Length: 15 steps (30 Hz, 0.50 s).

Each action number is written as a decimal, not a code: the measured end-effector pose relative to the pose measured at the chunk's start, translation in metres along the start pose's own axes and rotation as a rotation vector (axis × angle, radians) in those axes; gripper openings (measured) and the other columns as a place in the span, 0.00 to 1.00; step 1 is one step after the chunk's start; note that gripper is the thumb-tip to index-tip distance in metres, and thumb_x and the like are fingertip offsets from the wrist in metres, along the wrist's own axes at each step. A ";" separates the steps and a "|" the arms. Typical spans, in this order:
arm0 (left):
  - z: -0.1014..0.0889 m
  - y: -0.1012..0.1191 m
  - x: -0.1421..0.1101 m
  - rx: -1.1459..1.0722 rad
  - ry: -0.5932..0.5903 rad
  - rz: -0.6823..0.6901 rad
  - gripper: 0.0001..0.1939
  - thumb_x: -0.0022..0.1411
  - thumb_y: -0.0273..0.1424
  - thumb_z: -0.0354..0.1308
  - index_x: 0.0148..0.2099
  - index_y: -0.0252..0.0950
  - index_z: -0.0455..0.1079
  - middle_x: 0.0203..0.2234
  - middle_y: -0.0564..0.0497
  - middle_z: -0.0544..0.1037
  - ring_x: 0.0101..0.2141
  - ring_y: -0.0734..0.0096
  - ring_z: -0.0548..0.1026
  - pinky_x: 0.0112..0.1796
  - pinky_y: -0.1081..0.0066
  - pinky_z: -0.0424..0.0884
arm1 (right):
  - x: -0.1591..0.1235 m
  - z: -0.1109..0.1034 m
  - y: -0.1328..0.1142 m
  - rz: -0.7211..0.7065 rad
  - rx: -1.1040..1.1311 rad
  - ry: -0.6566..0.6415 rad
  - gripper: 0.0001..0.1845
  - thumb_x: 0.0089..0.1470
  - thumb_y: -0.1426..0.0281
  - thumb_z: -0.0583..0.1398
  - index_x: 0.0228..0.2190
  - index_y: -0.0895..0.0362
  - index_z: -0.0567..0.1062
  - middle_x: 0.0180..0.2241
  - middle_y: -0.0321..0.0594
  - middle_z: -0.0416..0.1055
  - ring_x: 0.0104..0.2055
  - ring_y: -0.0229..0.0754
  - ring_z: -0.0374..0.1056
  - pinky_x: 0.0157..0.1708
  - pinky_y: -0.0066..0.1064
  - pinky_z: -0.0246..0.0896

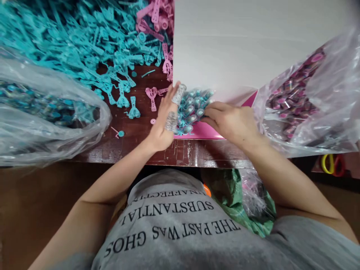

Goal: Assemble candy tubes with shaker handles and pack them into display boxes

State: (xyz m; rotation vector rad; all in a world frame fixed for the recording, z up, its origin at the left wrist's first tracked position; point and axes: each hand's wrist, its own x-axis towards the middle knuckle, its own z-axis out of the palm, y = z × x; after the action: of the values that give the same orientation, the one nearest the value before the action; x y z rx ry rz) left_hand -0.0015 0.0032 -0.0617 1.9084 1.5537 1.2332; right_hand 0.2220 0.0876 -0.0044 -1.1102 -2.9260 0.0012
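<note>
A cluster of small teal pieces with shiny, clear rounded ends (191, 108) lies in rows on a pink printed surface (209, 131) in front of a white panel. My left hand (165, 116) rests along the cluster's left side, fingers stretched out. Silvery-grey wrapping (171, 120) covers parts of its thumb and a finger. At the cluster's right side, my right hand (229, 118) has its fingers curled and pressed together against the pieces. Whatever lies between those fingertips is hidden. What the pieces are, I cannot tell exactly.
Teal plastic parts (84, 41) heap at the back left, with pink ones (157, 20) beside them. A clear bag (98, 107) of bluish pieces is left; another bag (334, 97) with pink pieces is right. The white panel (253, 41) stands behind. Yellow-handled scissors (327, 164) lie far right.
</note>
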 end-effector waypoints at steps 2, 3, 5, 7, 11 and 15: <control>0.017 0.001 -0.008 -0.037 0.018 0.005 0.35 0.80 0.52 0.30 0.81 0.49 0.45 0.79 0.46 0.51 0.78 0.51 0.44 0.76 0.44 0.42 | -0.005 0.011 -0.002 -0.005 0.003 0.032 0.20 0.75 0.61 0.53 0.48 0.51 0.84 0.50 0.41 0.83 0.41 0.46 0.78 0.25 0.35 0.49; 0.024 0.002 -0.010 -0.038 0.031 0.004 0.33 0.80 0.51 0.30 0.81 0.50 0.45 0.79 0.46 0.51 0.78 0.50 0.45 0.75 0.41 0.42 | -0.006 0.015 -0.002 -0.008 0.003 0.054 0.19 0.75 0.61 0.53 0.48 0.51 0.84 0.51 0.40 0.83 0.41 0.46 0.79 0.25 0.35 0.49; 0.028 0.004 -0.010 -0.039 0.056 0.004 0.32 0.81 0.50 0.28 0.81 0.52 0.42 0.79 0.46 0.51 0.78 0.51 0.46 0.75 0.39 0.45 | -0.009 0.021 -0.001 -0.015 0.002 0.118 0.19 0.74 0.59 0.54 0.49 0.51 0.83 0.51 0.40 0.83 0.41 0.47 0.79 0.23 0.34 0.50; 0.017 -0.002 -0.009 -0.025 0.118 0.024 0.34 0.80 0.51 0.25 0.81 0.49 0.42 0.79 0.44 0.53 0.78 0.55 0.47 0.75 0.42 0.48 | -0.012 0.020 0.001 -0.019 0.024 0.217 0.19 0.73 0.56 0.57 0.49 0.51 0.83 0.51 0.42 0.83 0.38 0.48 0.79 0.22 0.35 0.53; -0.039 -0.036 -0.015 0.310 0.261 -0.133 0.33 0.81 0.48 0.36 0.76 0.36 0.55 0.74 0.35 0.61 0.75 0.49 0.56 0.73 0.44 0.54 | -0.015 0.000 -0.015 -0.029 0.182 0.461 0.18 0.66 0.58 0.66 0.55 0.47 0.80 0.52 0.44 0.82 0.29 0.45 0.76 0.23 0.38 0.64; -0.085 -0.069 -0.033 0.676 0.092 -0.490 0.25 0.76 0.33 0.52 0.70 0.37 0.68 0.68 0.36 0.70 0.67 0.40 0.65 0.65 0.40 0.64 | 0.003 -0.017 -0.078 -0.157 0.415 0.573 0.18 0.64 0.65 0.68 0.55 0.45 0.80 0.51 0.42 0.81 0.31 0.41 0.76 0.32 0.38 0.73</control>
State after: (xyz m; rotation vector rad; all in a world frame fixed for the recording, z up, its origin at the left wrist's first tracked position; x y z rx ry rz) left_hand -0.1108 -0.0247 -0.0809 1.6404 2.5243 0.6276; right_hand 0.1681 0.0307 0.0134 -0.6737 -2.3419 0.2350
